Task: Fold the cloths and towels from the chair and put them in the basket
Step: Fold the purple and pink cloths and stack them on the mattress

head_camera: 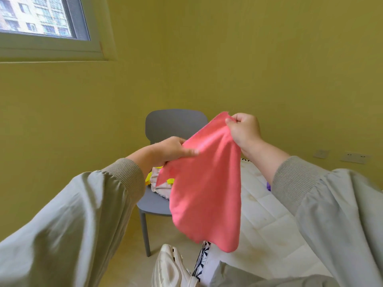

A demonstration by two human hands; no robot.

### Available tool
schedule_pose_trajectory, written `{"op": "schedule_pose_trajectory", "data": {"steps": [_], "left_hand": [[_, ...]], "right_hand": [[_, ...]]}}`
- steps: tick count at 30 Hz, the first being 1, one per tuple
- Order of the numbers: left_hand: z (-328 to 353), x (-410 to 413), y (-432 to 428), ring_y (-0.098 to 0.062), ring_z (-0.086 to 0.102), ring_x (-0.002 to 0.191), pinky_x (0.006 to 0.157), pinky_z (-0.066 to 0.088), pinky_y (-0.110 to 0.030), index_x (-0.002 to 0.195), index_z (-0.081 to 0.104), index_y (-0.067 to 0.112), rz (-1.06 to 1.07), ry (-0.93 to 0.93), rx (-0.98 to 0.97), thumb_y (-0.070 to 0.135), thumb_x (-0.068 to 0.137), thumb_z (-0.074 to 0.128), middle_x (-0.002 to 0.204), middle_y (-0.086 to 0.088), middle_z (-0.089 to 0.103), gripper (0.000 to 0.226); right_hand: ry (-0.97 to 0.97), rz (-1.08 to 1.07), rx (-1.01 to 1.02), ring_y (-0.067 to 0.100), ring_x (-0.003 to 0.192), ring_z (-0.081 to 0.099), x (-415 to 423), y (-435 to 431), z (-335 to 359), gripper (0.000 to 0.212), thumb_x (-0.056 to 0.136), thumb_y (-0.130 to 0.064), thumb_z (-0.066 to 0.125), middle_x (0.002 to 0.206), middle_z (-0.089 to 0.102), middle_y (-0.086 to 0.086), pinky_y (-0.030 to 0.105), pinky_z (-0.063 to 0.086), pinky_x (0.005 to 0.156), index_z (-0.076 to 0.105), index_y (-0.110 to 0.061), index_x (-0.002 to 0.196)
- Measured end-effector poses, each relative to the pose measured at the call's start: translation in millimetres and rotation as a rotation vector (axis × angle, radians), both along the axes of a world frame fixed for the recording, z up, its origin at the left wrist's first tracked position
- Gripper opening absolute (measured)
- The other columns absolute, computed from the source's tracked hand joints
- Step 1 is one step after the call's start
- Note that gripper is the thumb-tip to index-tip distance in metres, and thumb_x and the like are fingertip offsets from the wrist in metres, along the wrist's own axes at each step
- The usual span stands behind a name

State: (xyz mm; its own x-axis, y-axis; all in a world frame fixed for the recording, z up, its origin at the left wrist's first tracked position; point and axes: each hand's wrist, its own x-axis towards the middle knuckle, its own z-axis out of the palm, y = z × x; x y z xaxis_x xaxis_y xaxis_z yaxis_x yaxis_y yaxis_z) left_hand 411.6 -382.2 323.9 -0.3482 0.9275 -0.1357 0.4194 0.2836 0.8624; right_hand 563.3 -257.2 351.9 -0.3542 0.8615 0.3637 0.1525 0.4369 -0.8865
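- Head view, the only one there is: the pink cloth (207,183) is up in the air, not on any surface. It hangs in front of the right side of the grey chair (176,123) and over the near edge of the white quilted bed (259,204).
- The right hand (244,129) has its fingers curled tight, pinching the cloth's top corner, which is the high point.
- The left hand (172,150) sits lower and clamps the cloth's left edge, thumb on top and fingers underneath.
- The cloth dangles loose in a single layer with its bottom edge free. I can't see any crease, so I'd say the fold on this one hasn't really started and it's just being spread out.
- At least one more piece is left: a pale cloth with yellow bits (159,183) lies on the chair seat near its back edge, half hidden behind the pink one.
- The basket isn't in shot, so there's no telling what's already in it.
- My guess is we're somewhere mid-task, with this cloth and the chair leftovers to go.
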Motion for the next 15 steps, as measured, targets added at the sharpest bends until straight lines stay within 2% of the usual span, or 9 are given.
{"op": "schedule_pose_trajectory", "data": {"steps": [3,5,7,9,11,13,15], "left_hand": [[-9.2,-11.8,-2.6,-0.023,0.066,0.093,0.084,0.054,-0.034,0.105,0.067,0.012,-0.091,0.275,-0.296,0.015,0.079,0.076,0.103,-0.006,0.069,0.028],[-14.3,-16.9,-0.5,-0.025,0.062,0.098,0.087,0.051,-0.033,0.115,0.064,0.007,-0.029,0.388,-0.318,0.014,0.084,0.069,0.111,-0.008,0.065,0.032],[-19.6,-22.3,4.5,-0.024,0.057,0.091,0.078,0.048,-0.030,0.114,0.063,0.008,0.094,0.536,-0.296,0.011,0.087,0.061,0.108,-0.010,0.063,0.027],[-28.6,-30.7,12.7,-0.028,0.058,0.083,0.071,0.052,-0.035,0.103,0.066,0.005,0.221,0.582,-0.259,0.004,0.086,0.052,0.098,-0.016,0.065,0.021],[-36.8,-36.6,20.4,-0.029,0.063,0.071,0.063,0.055,-0.035,0.081,0.066,0.005,0.308,0.575,-0.242,0.004,0.085,0.047,0.077,-0.012,0.064,0.019],[-40.2,-38.7,27.4,-0.021,0.055,0.055,0.048,0.045,-0.028,0.060,0.056,0.009,0.394,0.619,-0.188,0.015,0.088,0.051,0.058,-0.004,0.056,0.030],[-45.8,-40.4,40.4,-0.021,0.045,0.050,0.047,0.033,-0.026,0.053,0.043,0.013,0.439,0.620,-0.113,0.024,0.092,0.052,0.053,-0.003,0.046,0.042]], "right_hand": [[0.020,-0.087,-0.051,0.011,0.057,0.038,8.5,16.7,-5.6,0.029,0.089,-0.009,0.056,0.058,0.043,-0.004,0.026,0.030,0.052,0.051,-0.014,0.061],[-0.001,-0.121,-0.047,0.013,0.060,0.040,14.0,27.0,-10.8,0.025,0.088,-0.006,0.054,0.059,0.045,-0.004,0.025,0.030,0.052,0.054,-0.012,0.063],[-0.033,-0.176,-0.011,0.016,0.065,0.041,19.8,35.7,-15.2,0.017,0.087,-0.003,0.051,0.059,0.044,-0.004,0.026,0.029,0.052,0.059,-0.009,0.072],[-0.048,-0.246,0.004,0.018,0.065,0.041,25.8,46.4,-19.7,0.018,0.085,-0.001,0.047,0.059,0.044,-0.004,0.027,0.028,0.051,0.062,-0.008,0.077],[-0.063,-0.299,0.003,0.018,0.063,0.040,32.1,59.4,-23.8,0.019,0.085,-0.001,0.047,0.058,0.044,-0.004,0.026,0.027,0.049,0.059,-0.009,0.073],[-0.092,-0.355,-0.015,0.019,0.058,0.035,37.6,74.8,-28.5,0.024,0.086,-0.004,0.049,0.057,0.039,-0.002,0.026,0.024,0.046,0.050,-0.013,0.064],[-0.153,-0.390,-0.046,0.020,0.062,0.027,42.9,91.1,-35.0,0.031,0.086,-0.006,0.051,0.054,0.032,0.002,0.030,0.020,0.046,0.043,-0.015,0.057]]}}
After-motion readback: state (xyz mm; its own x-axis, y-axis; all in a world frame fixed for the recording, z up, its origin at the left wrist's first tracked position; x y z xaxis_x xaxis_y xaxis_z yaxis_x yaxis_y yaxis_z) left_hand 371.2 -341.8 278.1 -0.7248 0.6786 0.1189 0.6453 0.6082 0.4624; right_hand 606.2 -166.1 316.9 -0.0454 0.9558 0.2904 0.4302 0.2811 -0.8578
